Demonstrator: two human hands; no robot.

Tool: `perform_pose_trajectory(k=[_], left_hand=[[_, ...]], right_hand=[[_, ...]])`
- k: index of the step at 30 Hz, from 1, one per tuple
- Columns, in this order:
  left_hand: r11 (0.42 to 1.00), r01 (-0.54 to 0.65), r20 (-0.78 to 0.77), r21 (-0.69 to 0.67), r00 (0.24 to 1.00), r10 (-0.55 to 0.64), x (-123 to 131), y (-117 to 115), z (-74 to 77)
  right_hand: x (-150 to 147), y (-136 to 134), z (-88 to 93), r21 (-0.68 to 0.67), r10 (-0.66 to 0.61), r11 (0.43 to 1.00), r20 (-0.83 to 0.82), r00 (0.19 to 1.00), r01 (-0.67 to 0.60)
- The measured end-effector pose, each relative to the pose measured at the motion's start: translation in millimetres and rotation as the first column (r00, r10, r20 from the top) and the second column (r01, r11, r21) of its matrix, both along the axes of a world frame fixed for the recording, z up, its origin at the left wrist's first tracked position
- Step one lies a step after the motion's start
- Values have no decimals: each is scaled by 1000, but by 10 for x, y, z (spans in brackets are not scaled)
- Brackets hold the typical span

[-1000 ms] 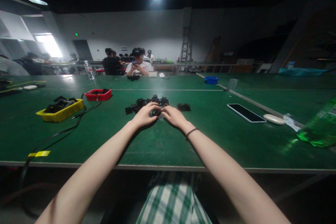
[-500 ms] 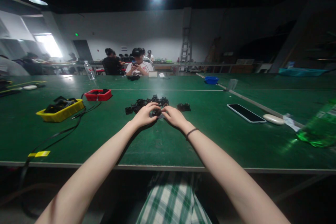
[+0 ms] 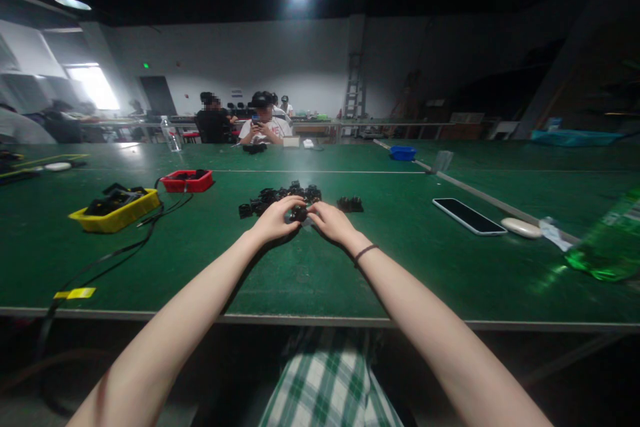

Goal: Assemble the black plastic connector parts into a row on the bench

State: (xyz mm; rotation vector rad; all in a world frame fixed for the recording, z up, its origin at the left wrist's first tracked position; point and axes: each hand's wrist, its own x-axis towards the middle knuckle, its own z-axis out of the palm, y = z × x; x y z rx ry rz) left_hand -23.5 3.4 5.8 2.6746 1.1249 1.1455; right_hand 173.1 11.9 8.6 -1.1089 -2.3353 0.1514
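A small black part (image 3: 299, 214), too small to name more closely, sits between my two hands just above the green table (image 3: 310, 273). My left hand (image 3: 277, 220) curls its thumb and fingers around the part's left side. From the other side, the fingertips of my right hand (image 3: 331, 219) are closed against its right edge. Right behind my hands lies a pile of similar black parts (image 3: 296, 191), partly hidden by my fingers. A short row of black parts (image 3: 350, 204) stands to the right of my right hand.
At left are a yellow bin (image 3: 115, 217) and a red bin (image 3: 187, 181), both holding black pieces, with a black cable (image 3: 143, 240) beside them. At right lie a phone (image 3: 469, 216), a pale oval object (image 3: 521, 227) and a green bottle (image 3: 610, 240). A person (image 3: 265, 125) sits across the table.
The black part has turned slightly between my fingers. My hands and the surrounding things are otherwise in the same places.
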Motion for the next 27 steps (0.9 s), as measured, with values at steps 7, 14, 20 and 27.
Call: perform_pose_trajectory(k=[7, 14, 20, 27], left_hand=[[1000, 4, 4, -6, 1000, -4, -5, 6, -7], [1000, 6, 20, -13, 1000, -6, -6, -2, -4], [1000, 18, 16, 5, 1000, -19, -7, 1, -8], [1000, 10, 28, 26, 1000, -11, 8, -4, -6]], right_hand=[[1, -21, 20, -9, -8, 1000, 15, 1000, 8], [0, -40, 33, -9, -26, 1000, 28, 999, 27], [-4, -41, 29, -5, -38, 999, 28, 999, 38], [-7, -59, 55, -18, -50, 999, 51, 997, 51]])
